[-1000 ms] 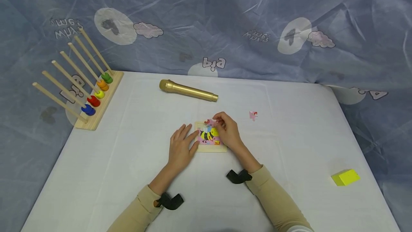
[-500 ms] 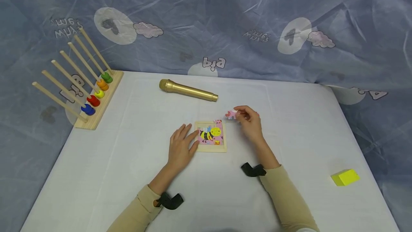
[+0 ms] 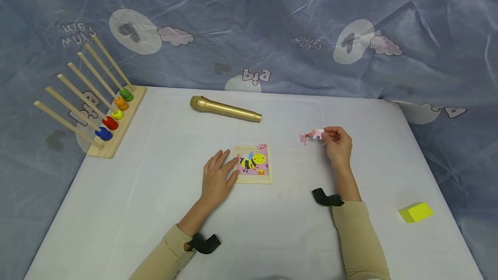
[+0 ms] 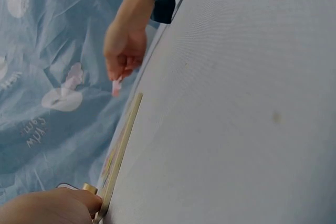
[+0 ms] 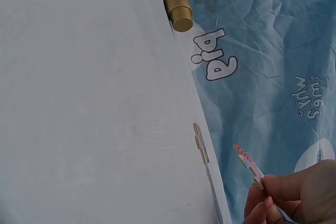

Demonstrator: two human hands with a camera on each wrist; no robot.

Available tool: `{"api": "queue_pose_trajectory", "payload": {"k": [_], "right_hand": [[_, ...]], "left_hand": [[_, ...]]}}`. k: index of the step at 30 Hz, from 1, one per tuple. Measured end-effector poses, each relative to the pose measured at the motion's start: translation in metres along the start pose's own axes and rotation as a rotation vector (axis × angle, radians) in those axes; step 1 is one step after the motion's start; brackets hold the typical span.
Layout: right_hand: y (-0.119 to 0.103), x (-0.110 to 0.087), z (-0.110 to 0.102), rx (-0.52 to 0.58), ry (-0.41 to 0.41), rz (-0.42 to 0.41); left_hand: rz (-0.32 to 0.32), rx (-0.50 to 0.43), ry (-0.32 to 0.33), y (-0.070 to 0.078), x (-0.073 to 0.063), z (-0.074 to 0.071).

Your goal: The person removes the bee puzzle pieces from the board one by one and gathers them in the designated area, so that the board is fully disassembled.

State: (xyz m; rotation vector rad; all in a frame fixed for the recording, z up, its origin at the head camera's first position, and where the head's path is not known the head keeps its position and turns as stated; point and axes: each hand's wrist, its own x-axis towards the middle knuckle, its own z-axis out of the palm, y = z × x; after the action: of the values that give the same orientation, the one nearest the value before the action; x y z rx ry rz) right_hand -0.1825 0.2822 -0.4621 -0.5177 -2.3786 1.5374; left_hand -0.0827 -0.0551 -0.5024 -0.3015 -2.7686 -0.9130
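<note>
On the white surface (image 3: 155,211), a yellow block (image 3: 416,213) sits off to the right. The left hand (image 3: 217,180), fingers spread, touches the left edge of the wooden puzzle frame (image 3: 254,180), which lies flat with a bee picture in it. Farther out, the right hand (image 3: 339,147) pinches a pink piece (image 3: 317,134) between thumb and fingers, raised above the surface, near a loose piece (image 3: 304,138) lying there. Beyond lie a gold microphone (image 3: 225,109), a peg rack (image 3: 126,126) with colored beads to the left, and the blue-gray cloth (image 3: 241,20).
</note>
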Motion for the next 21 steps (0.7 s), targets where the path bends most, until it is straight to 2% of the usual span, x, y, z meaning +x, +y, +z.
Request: {"api": "queue_pose_trajectory", "payload": {"k": [11,21], "right_hand": [[0.008,0.002,0.003,-0.07,0.041,-0.022],[0.016,0.005,0.004,-0.164,0.05,-0.076]], "left_hand": [[-0.001,-0.003,0.005,0.0,0.0,0.0],[0.005,-0.004,0.008,-0.001,0.0,0.002]]}}
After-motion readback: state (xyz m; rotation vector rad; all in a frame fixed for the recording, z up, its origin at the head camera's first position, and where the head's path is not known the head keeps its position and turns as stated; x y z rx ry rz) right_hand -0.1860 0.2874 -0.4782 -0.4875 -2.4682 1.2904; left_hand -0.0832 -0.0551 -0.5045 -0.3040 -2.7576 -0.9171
